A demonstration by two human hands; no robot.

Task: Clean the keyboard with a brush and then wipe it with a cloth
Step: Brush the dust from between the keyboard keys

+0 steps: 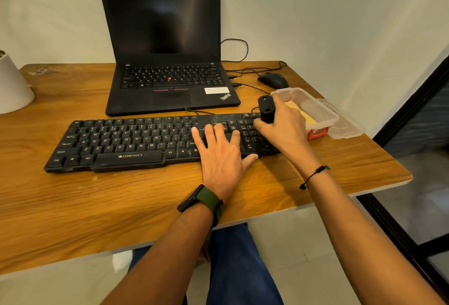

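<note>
A black Zebronics keyboard (126, 143) lies across the wooden desk (121, 202) in front of me. My left hand (222, 151) rests flat on its right half with fingers spread, holding nothing. Over the number pad at the keyboard's right end, my right hand (284, 124) grips a black brush (266, 109) by its handle; the bristles are hidden by the hand. A yellow cloth (303, 116) lies inside a clear plastic box just right of that hand.
An open black laptop (167, 78) stands behind the keyboard. A black mouse (273, 80) and cables lie at the back right. The clear plastic box (320, 110) with a red latch sits near the desk's right edge. A white lampshade (12, 85) is at far left.
</note>
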